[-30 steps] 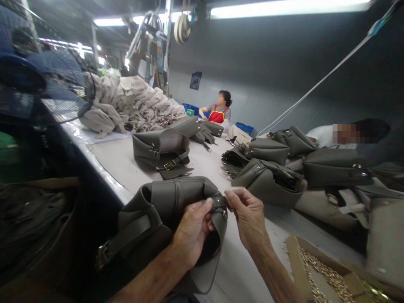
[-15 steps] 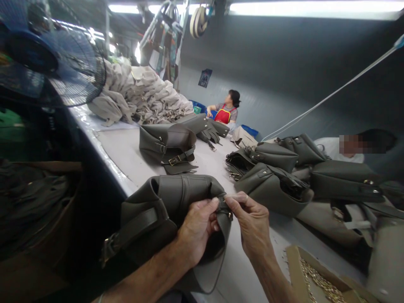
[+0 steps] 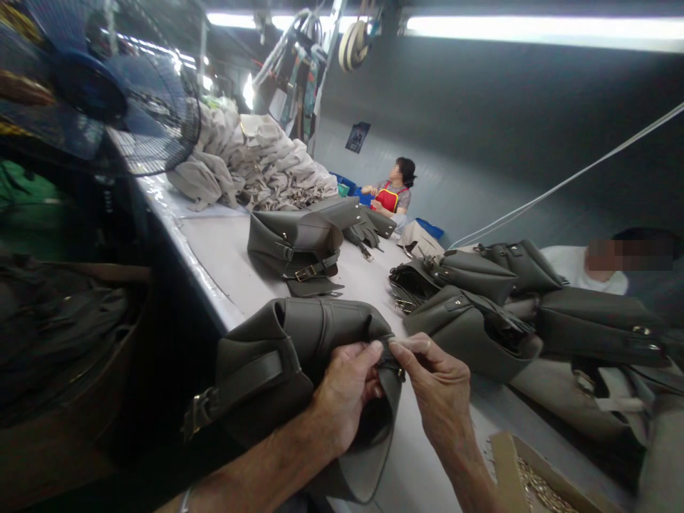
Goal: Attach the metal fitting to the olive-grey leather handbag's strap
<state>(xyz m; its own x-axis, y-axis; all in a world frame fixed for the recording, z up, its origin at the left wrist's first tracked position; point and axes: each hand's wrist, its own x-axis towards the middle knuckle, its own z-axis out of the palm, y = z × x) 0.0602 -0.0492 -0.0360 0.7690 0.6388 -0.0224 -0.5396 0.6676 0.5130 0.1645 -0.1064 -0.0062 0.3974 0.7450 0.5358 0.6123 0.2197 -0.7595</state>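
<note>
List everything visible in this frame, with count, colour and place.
held bag: one, dark olive, table's near edge.
strap: one, olive with metal buckle, on held bag's left side.
other bags: several, olive, mid-table and right.
beige pile: one heap, far left of table.
table: one, pale grey.
fan: one, dark blue, upper left.
cardboard box: one, brown, holding small gold-coloured parts, lower right.
people: two, far end and right edge.
left hand: grips the bag's rim.
right hand: pinches the fitting at the rim.
</note>
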